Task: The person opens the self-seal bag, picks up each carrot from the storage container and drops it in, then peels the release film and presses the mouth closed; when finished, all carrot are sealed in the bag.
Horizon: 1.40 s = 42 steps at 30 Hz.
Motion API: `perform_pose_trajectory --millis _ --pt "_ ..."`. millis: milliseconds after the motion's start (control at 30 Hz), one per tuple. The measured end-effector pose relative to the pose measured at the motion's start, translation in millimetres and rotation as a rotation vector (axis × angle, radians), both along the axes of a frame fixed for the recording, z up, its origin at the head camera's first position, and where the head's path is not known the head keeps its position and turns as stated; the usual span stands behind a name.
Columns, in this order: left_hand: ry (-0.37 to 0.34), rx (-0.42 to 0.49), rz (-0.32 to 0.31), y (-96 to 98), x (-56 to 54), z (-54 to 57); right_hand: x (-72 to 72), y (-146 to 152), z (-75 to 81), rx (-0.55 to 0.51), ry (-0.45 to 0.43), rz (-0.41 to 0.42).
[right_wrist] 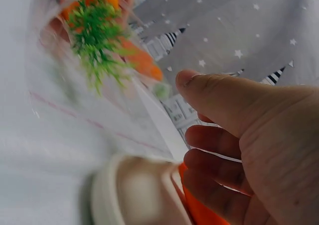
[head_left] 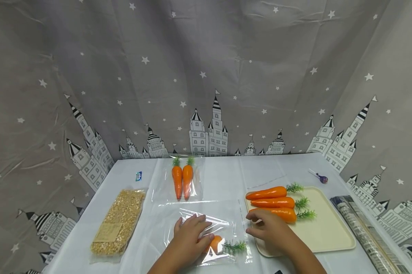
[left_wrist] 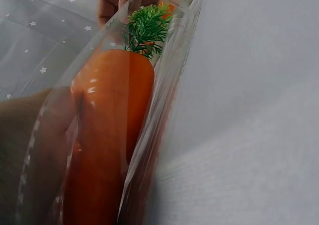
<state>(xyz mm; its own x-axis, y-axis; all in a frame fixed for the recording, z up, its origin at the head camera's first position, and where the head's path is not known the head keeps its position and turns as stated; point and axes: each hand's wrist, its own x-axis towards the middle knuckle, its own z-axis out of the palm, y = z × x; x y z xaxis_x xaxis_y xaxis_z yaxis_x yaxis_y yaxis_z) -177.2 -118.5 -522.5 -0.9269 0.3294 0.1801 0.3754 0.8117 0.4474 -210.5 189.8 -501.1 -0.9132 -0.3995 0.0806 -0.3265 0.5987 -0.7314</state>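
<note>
A clear plastic bag [head_left: 226,213] lies at the front middle of the table with an orange carrot [left_wrist: 107,110] in it, its green top toward the right. My left hand [head_left: 191,238] rests over this bag and carrot, fingers spread; part of the carrot is hidden under it. My right hand [head_left: 272,230] hovers at the left edge of a cream tray [head_left: 329,228], fingers loosely bent and thumb apart, with nothing between them. Several carrots [head_left: 272,203] lie side by side on the tray, the nearest partly behind the right hand.
Behind the front bag lies another clear bag holding two carrots [head_left: 182,180]. A pack of yellow kernels [head_left: 118,220] is at left, near a small blue packet [head_left: 139,176]. A lollipop [head_left: 322,179] and a rolled plastic-wrapped item [head_left: 363,232] lie at right.
</note>
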Motion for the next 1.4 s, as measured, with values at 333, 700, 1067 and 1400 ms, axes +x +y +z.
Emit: perform_pose_trajectory --millis 333,700,1067,1400 --pt "-0.043 0.014 -0.002 1.0 0.6 5.1 -0.8 20 5.1 0.117 0.066 -0.153" --pt "-0.036 0.011 -0.016 1.4 -0.9 5.8 -5.6 53 14.9 0.188 0.116 -0.239" --pt "-0.027 0.02 -0.013 2.0 -0.6 3.7 -5.2 85 17.7 0.218 0.169 -0.313" --pt "-0.069 0.031 -0.007 2.7 -0.4 4.3 -5.6 94 9.3 0.255 0.24 -0.289"
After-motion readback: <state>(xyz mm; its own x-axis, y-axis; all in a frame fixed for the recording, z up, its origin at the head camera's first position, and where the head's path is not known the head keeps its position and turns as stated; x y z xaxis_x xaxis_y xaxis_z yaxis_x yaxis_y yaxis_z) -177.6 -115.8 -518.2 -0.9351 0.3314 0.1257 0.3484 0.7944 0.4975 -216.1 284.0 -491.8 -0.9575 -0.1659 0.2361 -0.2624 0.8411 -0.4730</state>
